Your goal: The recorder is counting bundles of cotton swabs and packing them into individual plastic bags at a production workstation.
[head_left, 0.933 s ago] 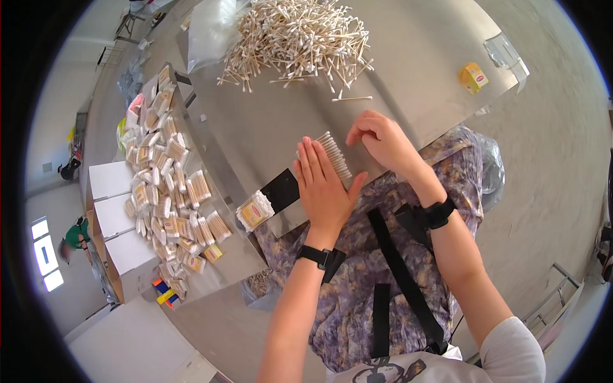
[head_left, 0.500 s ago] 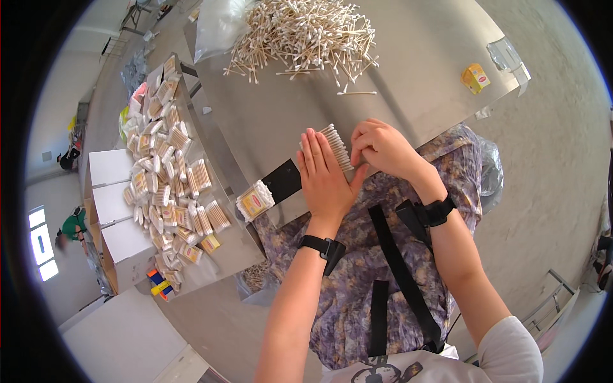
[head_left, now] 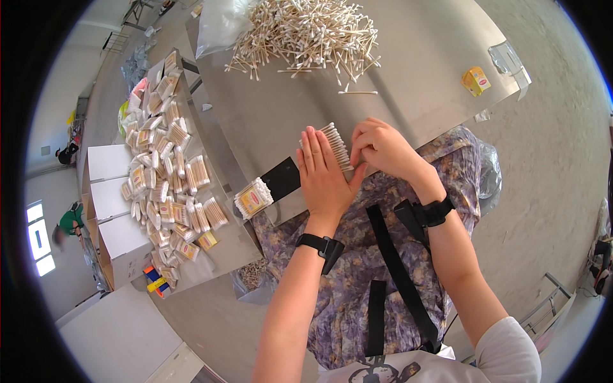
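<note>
My left hand (head_left: 325, 175) lies flat with fingers stretched over a tidy row of cotton swabs (head_left: 334, 145) near the metal table's edge. White tips of the row show to the right of those fingers, and the rest is under the palm. At the right side of this row, my right hand (head_left: 382, 148) is curled with its fingers together; what they hold, if anything, is hidden. To the left of my left hand is a flat black plate (head_left: 281, 179). A pack of cotton swabs with a yellow label (head_left: 253, 199) sits at the plate's left end.
A large heap of loose cotton swabs (head_left: 306, 38) covers the far part of the table, beside a clear plastic bag (head_left: 220, 25). One swab (head_left: 357, 92) lies apart. A small yellow box (head_left: 475, 81) stands at right. Many bagged swab packs (head_left: 167, 172) fill the left table.
Both hands keep nearly the same place and pose at the swab row. The whole view has shifted very slightly.
</note>
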Motion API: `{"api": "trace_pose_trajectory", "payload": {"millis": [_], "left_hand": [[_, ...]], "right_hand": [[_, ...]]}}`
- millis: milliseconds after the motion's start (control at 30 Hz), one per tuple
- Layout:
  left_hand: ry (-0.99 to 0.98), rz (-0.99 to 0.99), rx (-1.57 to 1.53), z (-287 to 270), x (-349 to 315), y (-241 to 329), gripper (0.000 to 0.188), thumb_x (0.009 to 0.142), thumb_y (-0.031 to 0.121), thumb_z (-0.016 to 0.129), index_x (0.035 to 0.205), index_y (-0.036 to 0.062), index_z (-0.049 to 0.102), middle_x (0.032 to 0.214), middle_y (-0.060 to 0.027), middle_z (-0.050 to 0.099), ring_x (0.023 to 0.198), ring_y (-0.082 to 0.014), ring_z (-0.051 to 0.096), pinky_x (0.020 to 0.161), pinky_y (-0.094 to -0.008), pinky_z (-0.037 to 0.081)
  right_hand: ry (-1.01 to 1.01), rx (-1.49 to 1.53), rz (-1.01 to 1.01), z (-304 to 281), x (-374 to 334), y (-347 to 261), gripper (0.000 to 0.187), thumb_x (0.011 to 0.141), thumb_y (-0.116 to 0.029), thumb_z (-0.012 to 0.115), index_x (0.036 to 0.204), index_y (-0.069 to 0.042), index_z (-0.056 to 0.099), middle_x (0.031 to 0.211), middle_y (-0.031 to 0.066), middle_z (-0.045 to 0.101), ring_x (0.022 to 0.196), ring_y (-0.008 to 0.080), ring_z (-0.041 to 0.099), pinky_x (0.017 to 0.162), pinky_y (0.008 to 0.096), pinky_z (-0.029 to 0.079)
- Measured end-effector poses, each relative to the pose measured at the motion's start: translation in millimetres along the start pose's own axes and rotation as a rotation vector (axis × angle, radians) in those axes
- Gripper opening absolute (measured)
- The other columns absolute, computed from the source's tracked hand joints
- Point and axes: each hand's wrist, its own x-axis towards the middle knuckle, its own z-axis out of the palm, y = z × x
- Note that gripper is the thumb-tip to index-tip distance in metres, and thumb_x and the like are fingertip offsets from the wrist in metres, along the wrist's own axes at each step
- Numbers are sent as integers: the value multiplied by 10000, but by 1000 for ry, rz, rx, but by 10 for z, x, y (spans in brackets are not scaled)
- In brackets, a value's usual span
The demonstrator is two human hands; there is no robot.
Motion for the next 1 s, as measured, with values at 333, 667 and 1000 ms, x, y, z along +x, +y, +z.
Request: {"api": "trace_pose_trajectory", "payload": {"millis": [333, 667, 1000], "left_hand": [[-8, 5, -14, -9, 3, -6, 968, 902, 601, 568, 1482, -117, 274, 1559, -302, 280, 1479, -405, 247, 1197, -500, 206], [-7, -1, 13, 2, -2, -11, 959, 906, 609, 542, 1485, -111, 283, 1564, -288, 281, 1478, -385, 257, 1196, -496, 223], [-6, 2, 2, 4, 1, -4, 970, 899, 610, 554, 1488, -110, 277, 1564, -290, 280, 1478, -389, 256, 1197, -497, 219]], "right_hand": [[47, -22, 5, 24, 14, 31, 247, 736, 27, 523, 758, -73, 748, 882, 65, 632, 951, 241, 580, 873, 355, 492], [65, 4, 15, 46, 30, 23, 247, 746, 40, 515, 778, -67, 736, 862, 64, 627, 947, 243, 582, 858, 352, 490], [71, -30, -14, 38, 16, 20, 207, 757, 6, 544, 774, -84, 730, 851, 61, 633, 945, 265, 585, 858, 364, 497]]}}
